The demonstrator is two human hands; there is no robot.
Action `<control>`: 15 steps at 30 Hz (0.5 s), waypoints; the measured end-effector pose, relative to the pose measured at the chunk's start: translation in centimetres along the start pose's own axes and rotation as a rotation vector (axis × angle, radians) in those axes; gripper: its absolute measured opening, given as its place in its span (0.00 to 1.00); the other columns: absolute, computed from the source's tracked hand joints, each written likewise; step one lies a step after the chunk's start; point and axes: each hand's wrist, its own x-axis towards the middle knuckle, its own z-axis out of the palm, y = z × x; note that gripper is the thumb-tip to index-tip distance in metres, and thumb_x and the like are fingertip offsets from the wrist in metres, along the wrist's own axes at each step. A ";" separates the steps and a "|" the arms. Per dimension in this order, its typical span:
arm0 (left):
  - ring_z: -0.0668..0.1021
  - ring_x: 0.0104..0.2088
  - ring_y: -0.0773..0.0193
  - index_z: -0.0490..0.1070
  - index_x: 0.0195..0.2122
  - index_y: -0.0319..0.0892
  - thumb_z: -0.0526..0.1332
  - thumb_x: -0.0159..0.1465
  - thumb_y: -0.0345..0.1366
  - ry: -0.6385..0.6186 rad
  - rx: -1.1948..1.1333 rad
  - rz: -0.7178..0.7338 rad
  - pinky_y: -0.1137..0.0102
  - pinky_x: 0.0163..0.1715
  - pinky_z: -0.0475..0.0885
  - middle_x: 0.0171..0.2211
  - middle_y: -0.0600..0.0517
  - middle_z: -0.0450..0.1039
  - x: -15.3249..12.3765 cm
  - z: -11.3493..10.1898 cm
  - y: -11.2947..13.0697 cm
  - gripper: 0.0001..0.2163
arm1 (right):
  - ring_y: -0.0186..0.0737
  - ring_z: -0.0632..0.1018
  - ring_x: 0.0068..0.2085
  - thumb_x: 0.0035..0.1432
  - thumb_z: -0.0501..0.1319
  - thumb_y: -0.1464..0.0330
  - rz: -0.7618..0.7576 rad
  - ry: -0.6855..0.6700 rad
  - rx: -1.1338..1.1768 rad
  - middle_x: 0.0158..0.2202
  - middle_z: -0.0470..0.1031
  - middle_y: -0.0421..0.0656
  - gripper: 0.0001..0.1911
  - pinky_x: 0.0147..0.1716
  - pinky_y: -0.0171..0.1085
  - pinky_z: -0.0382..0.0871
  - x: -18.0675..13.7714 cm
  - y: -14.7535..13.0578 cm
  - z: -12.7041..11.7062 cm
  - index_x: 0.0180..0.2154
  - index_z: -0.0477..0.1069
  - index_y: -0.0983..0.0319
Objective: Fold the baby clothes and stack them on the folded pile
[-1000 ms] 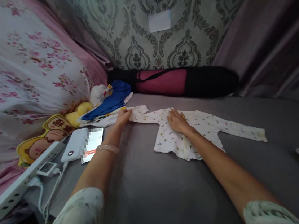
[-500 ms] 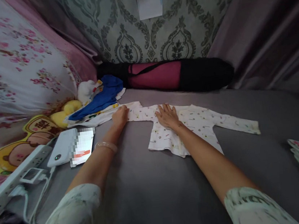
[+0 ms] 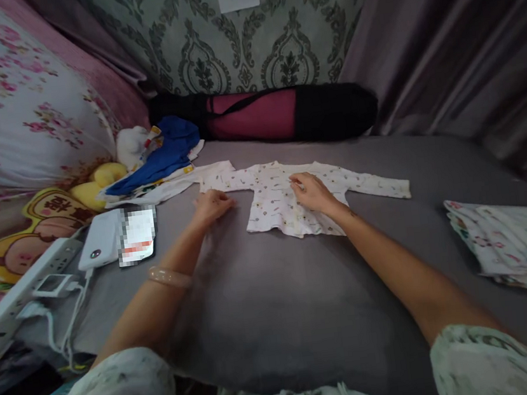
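Observation:
A small white long-sleeved baby shirt point(image 3: 273, 199) with a tiny print lies spread flat on the grey bed cover point(image 3: 277, 305), both sleeves stretched out sideways. My left hand point(image 3: 211, 206) is just below its left sleeve, fingers loosely bent and apart, with nothing seen in them. Over the shirt's front is my right hand point(image 3: 315, 192), its fingers loosely curled and thumb apart; whether the fingertips touch the cloth is hard to see. Beyond the left sleeve, white cloth and a blue garment point(image 3: 162, 155) lie in a loose heap.
Folded printed clothes point(image 3: 514, 250) are stacked at the right. On the left are a phone point(image 3: 138, 235), a white power bank point(image 3: 100, 238), a power strip point(image 3: 26, 297) with cables, and yellow plush toys point(image 3: 107, 175). A long black and maroon bag point(image 3: 253, 115) lies along the wall.
My left hand has come off the sleeve and moved nearer to me. My right hand, flat on the shirt before, is now raised with curled fingers. The view has tilted down and shifted right.

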 end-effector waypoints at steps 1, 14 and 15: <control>0.74 0.40 0.50 0.76 0.29 0.43 0.61 0.58 0.47 -0.052 -0.031 -0.010 0.59 0.41 0.66 0.28 0.47 0.74 -0.8 0.3 0.4 0.13 | 0.44 0.69 0.54 0.62 0.47 0.68 0.005 0.007 -0.013 0.53 0.71 0.48 0.22 0.55 0.39 0.58 -1.3 0.4 -0.3 0.55 0.67 0.63; 0.74 0.29 0.57 0.74 0.27 0.43 0.65 0.51 0.51 -0.046 -0.170 0.065 0.70 0.26 0.64 0.17 0.52 0.67 -2.7 4.0 0.8 0.15 | 0.49 0.77 0.42 0.61 0.51 0.60 0.586 -0.039 -0.265 0.39 0.78 0.51 0.18 0.37 0.38 0.66 -12.1 5.4 -4.8 0.37 0.76 0.61; 0.74 0.29 0.57 0.74 0.27 0.43 0.65 0.50 0.51 -0.054 -0.170 0.054 0.70 0.26 0.64 0.17 0.52 0.67 -2.6 4.2 0.8 0.15 | 0.49 0.78 0.42 0.61 0.52 0.59 0.596 -0.050 -0.260 0.39 0.79 0.51 0.18 0.37 0.39 0.66 -12.4 5.3 -4.8 0.36 0.76 0.61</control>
